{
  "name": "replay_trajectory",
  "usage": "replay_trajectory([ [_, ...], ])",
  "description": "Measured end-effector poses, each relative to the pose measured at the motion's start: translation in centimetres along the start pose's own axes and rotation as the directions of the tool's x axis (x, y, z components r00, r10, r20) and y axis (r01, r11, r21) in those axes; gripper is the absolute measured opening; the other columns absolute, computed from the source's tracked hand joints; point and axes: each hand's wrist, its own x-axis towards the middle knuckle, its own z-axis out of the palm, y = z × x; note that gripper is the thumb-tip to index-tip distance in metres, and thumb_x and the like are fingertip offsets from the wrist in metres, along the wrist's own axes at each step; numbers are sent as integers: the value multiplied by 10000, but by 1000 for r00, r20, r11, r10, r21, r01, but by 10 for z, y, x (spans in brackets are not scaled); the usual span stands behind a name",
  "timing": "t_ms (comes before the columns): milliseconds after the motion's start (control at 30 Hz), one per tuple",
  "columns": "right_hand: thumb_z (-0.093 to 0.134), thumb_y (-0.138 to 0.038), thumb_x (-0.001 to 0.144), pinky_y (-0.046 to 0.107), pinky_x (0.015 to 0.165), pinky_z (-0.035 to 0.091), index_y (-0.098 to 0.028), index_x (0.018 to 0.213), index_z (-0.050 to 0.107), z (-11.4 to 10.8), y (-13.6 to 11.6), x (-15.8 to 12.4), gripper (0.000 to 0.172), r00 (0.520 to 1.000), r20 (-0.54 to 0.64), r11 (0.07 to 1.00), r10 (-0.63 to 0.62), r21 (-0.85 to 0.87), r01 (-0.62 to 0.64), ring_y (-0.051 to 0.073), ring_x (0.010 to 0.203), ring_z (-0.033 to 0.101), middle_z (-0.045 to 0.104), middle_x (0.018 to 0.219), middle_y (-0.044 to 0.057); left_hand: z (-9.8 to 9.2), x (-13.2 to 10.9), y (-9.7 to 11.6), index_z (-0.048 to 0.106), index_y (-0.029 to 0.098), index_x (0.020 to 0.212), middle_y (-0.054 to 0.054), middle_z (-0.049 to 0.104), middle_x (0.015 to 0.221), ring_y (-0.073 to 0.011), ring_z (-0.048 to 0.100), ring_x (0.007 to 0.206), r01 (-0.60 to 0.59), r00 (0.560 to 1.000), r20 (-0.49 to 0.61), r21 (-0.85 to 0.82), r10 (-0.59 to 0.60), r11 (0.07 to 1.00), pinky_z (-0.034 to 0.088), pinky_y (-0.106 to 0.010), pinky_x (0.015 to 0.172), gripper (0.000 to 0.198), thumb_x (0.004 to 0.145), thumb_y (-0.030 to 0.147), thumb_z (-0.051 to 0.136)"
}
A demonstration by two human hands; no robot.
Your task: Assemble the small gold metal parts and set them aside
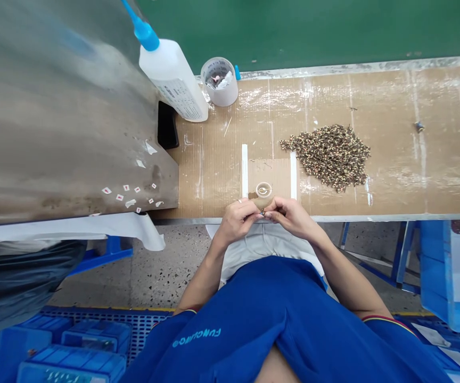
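Observation:
At the bench's front edge, my left hand [237,219] and my right hand [290,216] meet, fingertips pinched together. Between them is a tiny dark part [262,212], too small to name and mostly hidden by the fingers. Just beyond the fingers sits a small round clear cup [264,190] with something thin and pale in it. The cup stands on a cardboard piece [273,173] flanked by two white strips. A brownish roll-like thing [261,202] lies right behind my fingertips. Farther right is a heap of small brown-and-yellow parts [336,157].
A white bottle with a blue nozzle [174,77] and a tub of scraps [222,96] stand at the back left, near a black object [167,126]. A metal surface [74,133] at left carries small labels. Blue crates [437,266] flank the bench below.

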Motion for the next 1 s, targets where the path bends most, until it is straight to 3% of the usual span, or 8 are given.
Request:
replay_trajectory([
  [200,600,-345,909,272,597,452,-213,798,571,4,0,0,175,998,-60,999,-31,22,32,153,638,588,651,709,16,0,1,4,613,179,733,-14,603,639,-152,522,649,46,998,-34,-27,-47,999,416,-276,634,321,1009,315,524],
  [500,613,-491,931,276,560,479,-211,819,568,2,0,-3,305,998,-61,999,-11,46,14,142,586,583,624,671,4,2,2,6,645,174,799,-11,630,666,-142,518,644,5,998,-59,-6,-5,1000,417,-270,640,273,1012,313,545],
  [1000,595,-368,919,274,569,436,-232,741,523,0,-3,-4,235,998,-30,997,-49,-61,47,163,614,595,639,653,9,4,-1,1,666,176,736,-22,621,620,-146,519,609,-28,999,-19,28,28,999,408,-274,609,401,1032,375,482],
])
